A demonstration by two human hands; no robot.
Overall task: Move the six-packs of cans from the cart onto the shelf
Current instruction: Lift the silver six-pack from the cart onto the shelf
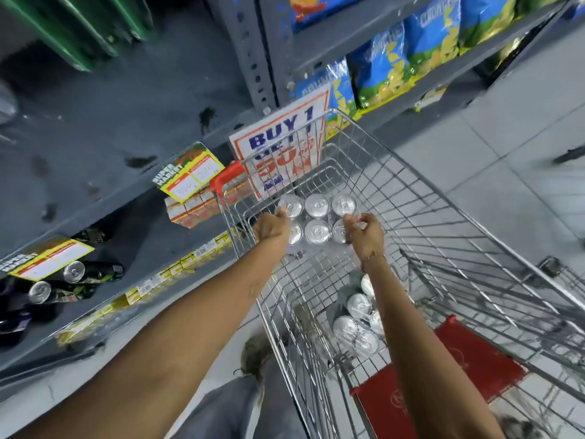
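Above the wire cart [443, 217], a six-pack of cans [318, 218] is held at rim height, its six silver tops showing in two rows of three. Left hand [272, 228] is clenched on the pack's left edge, thumb over a can top; right hand [365, 234] is clenched on its right edge, fingers curled into the wrap. Lower in the cart basket lies a second pack [359, 321], of which about five tops show; its full count cannot be told. One red child-seat flap [468, 369] lies at the cart's near end, and one red corner bumper [226, 177] caps its far left corner. One sale sign [285, 134] reading "BUY 1" stands behind the cart's far wall. At left, grey metal shelf [110, 122] boards are scuffed and mostly bare; two price cards [190, 174] hang from their edges, and dark cans [72, 274] lie on a lower level. Blue snack bags [421, 42] fill the shelves at right. Pale floor tiles [506, 137] cover the aisle.
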